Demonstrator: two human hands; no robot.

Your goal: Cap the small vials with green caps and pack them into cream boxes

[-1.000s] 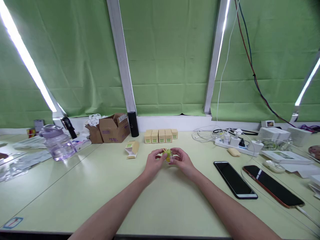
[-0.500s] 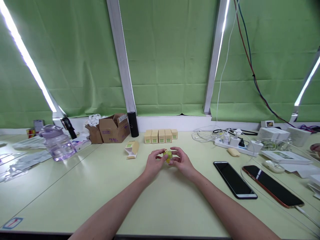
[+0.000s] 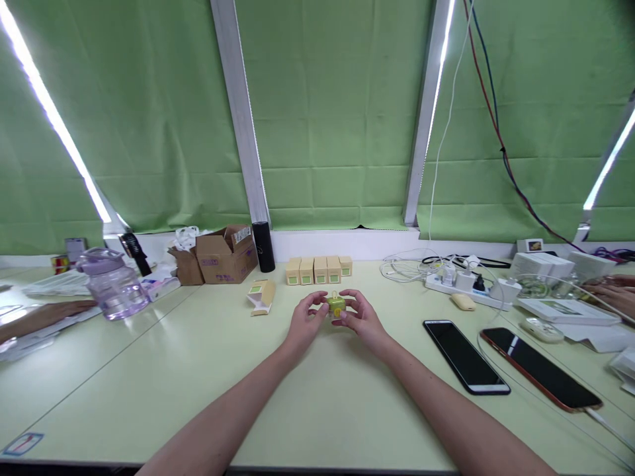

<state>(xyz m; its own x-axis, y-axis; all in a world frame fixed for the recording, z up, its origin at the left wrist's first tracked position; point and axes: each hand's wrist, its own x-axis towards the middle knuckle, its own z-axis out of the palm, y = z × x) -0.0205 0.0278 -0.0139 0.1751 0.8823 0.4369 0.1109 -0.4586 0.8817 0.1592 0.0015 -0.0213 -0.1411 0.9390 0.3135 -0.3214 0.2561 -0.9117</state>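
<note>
A small yellow-green jar-like item (image 3: 337, 307), with a loop standing on top and a round yellow mark on its front, sits between my two hands. The fingertips of my left hand (image 3: 308, 318) press its left side. On its right side, my right hand (image 3: 364, 318) grips it with thumb and fingers. Its underside is partly hidden, so I cannot tell whether it touches the table. Beyond my hands stands a row of several small tan boxes (image 3: 320, 270) with green labels. An opened tan box (image 3: 261, 297) lies left of them.
At left are a purple water jug (image 3: 115, 284), a cardboard carton (image 3: 228, 254) and a black cylinder (image 3: 264, 246). Two phones (image 3: 465, 357), a power strip (image 3: 466, 291) and cables lie right. Other people's hands show at far left (image 3: 74, 309) and far right (image 3: 615, 291).
The jar-like item has turned upright between my fingers, its yellow mark now facing me. Another person's arm has come in at far left, and more of a person's hands shows at far right.
</note>
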